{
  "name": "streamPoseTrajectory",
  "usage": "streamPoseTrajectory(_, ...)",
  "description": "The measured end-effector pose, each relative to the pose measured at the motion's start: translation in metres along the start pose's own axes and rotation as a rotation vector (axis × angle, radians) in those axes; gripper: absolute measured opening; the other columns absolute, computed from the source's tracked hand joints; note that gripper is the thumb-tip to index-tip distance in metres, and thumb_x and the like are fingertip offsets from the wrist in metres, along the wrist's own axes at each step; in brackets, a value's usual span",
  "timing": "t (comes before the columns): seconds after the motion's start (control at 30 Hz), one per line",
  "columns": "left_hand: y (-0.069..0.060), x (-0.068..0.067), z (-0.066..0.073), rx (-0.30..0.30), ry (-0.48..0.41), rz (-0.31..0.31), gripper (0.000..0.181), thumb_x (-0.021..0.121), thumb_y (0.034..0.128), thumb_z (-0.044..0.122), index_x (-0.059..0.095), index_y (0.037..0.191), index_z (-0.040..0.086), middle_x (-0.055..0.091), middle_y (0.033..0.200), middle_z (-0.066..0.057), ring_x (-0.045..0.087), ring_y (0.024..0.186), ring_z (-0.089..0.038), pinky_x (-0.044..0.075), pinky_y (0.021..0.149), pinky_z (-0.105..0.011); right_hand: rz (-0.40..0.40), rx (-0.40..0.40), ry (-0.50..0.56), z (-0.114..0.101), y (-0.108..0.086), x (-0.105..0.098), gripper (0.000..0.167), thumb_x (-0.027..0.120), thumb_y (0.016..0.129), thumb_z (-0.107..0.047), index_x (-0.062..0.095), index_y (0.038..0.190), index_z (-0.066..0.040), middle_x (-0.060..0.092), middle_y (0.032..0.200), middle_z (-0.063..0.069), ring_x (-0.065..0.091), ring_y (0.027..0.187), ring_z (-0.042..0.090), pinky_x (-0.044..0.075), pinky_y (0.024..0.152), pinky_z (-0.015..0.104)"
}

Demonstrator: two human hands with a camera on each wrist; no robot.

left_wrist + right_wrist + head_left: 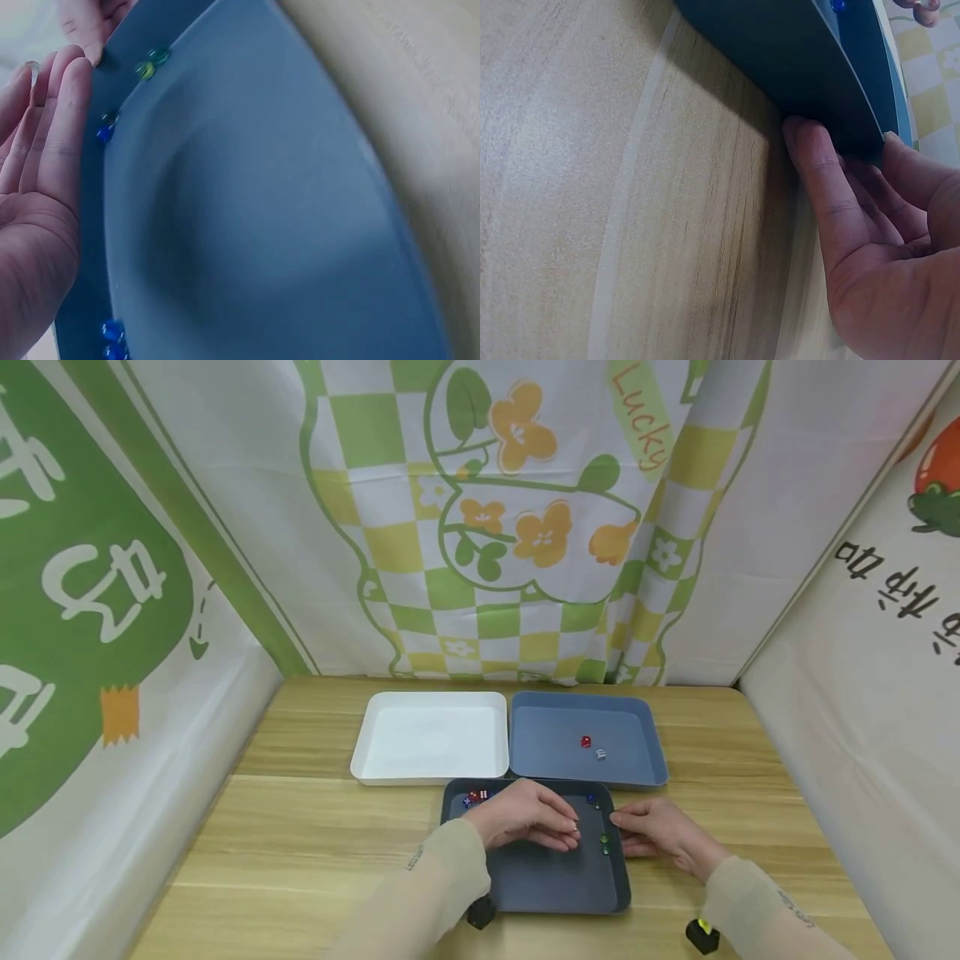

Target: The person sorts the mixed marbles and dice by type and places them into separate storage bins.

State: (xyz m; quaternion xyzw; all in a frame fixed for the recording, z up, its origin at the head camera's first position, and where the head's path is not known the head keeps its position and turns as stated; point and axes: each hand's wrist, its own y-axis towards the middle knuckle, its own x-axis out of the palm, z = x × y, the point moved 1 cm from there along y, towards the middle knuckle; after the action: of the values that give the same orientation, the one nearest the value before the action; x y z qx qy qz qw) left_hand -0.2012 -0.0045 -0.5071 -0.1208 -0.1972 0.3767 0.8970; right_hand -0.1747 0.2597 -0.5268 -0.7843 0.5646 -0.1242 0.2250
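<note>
My left hand (pixel 528 817) is over the dark grey tray (pixel 555 893), pinching a small clear piece (pixel 33 69) between thumb and fingertips; its exact kind is hard to make out. At the tray's right wall, my right hand (pixel 667 835) grips the side, its thumb on the rim and its other fingers low against the outside (pixel 832 195). Inside that tray, green glass marbles (pixel 605 844) lie along the right wall, with small dark blue pieces (pixel 591 798) in the far right corner. Red and blue dice (pixel 476 797) sit in the far left corner, partly behind my left hand.
Behind the dark tray stand a white tray (pixel 431 735) on the left and a blue-grey tray (pixel 543 752) on the right. The latter holds a red die (pixel 586 742) and a clear die (pixel 601 755). Printed curtains (pixel 525 635) hang behind the wooden table (pixel 315 843).
</note>
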Motion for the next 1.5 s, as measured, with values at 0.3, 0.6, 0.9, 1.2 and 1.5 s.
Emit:
streamPoseTrajectory(0.3,-0.01,-0.024,0.012,0.048,-0.019,0.07,0.026,0.074,0.0925,0.004,0.071,0.115,-0.008,0.076,0.102,-0.021,0.077,0.092,-0.029,0.061,0.09,-0.048,-0.01,-0.012,0.001,0.002,0.001,-0.002,0.045,0.063,0.103,-0.015,0.056,0.13,0.02,0.075,0.102,0.02,0.075,0.087,0.022,0.065,0.079,0.039)
streamPoseTrajectory(0.6,-0.019,-0.055,0.029,0.092,-0.061,0.152,0.034,0.074,0.0924,0.003,0.065,0.122,-0.012,0.075,0.105,-0.024,0.076,0.095,-0.031,0.062,0.09,-0.045,-0.013,-0.016,0.003,0.004,0.002,-0.003,0.042,0.064,0.102,-0.015,0.059,0.128,0.018,0.076,0.099,0.017,0.075,0.085,0.021,0.065,0.078,0.038)
streamPoseTrajectory(0.9,-0.032,-0.094,0.045,0.14,-0.106,0.269,0.028,0.068,0.0949,-0.003,0.064,0.122,-0.011,0.076,0.1,-0.019,0.076,0.091,-0.026,0.062,0.091,-0.045,0.004,0.005,-0.013,0.002,0.002,-0.002,0.042,0.064,0.102,-0.015,0.06,0.128,0.018,0.076,0.099,0.016,0.075,0.084,0.021,0.066,0.077,0.039)
streamPoseTrajectory(1.2,-0.045,-0.126,0.05,0.171,-0.119,0.355,0.03,0.066,0.0956,-0.006,0.06,0.124,-0.014,0.075,0.102,-0.018,0.076,0.092,-0.026,0.062,0.092,-0.042,0.026,0.021,-0.029,0.002,0.002,-0.002,0.041,0.065,0.102,-0.015,0.061,0.127,0.016,0.076,0.099,0.015,0.074,0.085,0.021,0.066,0.078,0.039)
streamPoseTrajectory(1.5,-0.051,-0.151,0.044,0.148,-0.1,0.443,0.033,0.068,0.0955,-0.002,0.06,0.126,-0.013,0.075,0.104,-0.018,0.075,0.094,-0.025,0.061,0.092,-0.04,0.036,0.022,-0.038,0.002,0.001,-0.001,0.041,0.064,0.102,-0.015,0.061,0.128,0.016,0.076,0.098,0.014,0.074,0.084,0.021,0.066,0.077,0.039)
